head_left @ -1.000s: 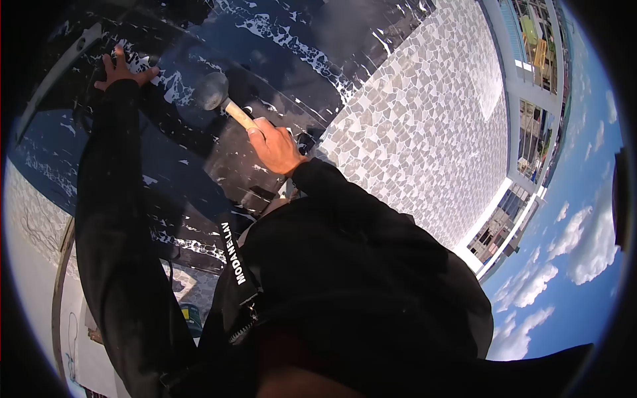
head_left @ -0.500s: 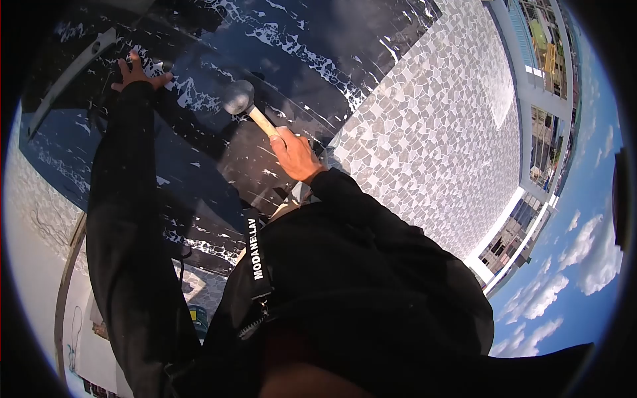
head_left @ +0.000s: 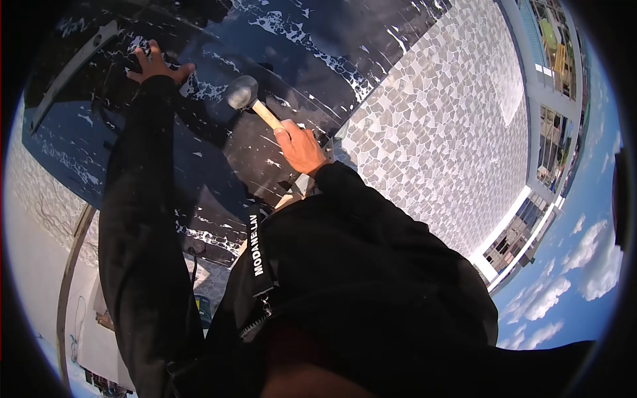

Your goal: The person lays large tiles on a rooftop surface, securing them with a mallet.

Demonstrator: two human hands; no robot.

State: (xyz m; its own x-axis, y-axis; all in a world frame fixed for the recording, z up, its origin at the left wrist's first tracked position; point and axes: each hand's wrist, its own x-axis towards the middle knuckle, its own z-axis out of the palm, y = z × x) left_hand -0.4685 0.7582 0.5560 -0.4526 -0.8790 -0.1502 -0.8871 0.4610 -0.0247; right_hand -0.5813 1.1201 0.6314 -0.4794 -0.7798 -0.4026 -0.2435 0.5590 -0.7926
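Note:
Fingers spread, my left hand (head_left: 159, 65) rests on the glossy black tile surface (head_left: 199, 159) with white marbling, at the upper left. My right hand (head_left: 303, 150) is wrapped round the light wooden handle of a mallet (head_left: 243, 93). The mallet's rounded grey head points up and left, over the dark tiles; whether it touches them I cannot tell. A long grey metal bar (head_left: 73, 69) with a hole near its end lies on the tiles left of my left hand.
Grey and white stone-pattern flooring (head_left: 424, 126) extends to the right, up to a white railing (head_left: 564, 99) with buildings and sky beyond. A long wooden strip (head_left: 70, 272) is at the lower left. A dark green container (head_left: 204, 310) stands near my body.
My left hand has shifted a little to the right across the dark tiles. My right hand and the mallet appear slightly further right, as the whole view has shifted too.

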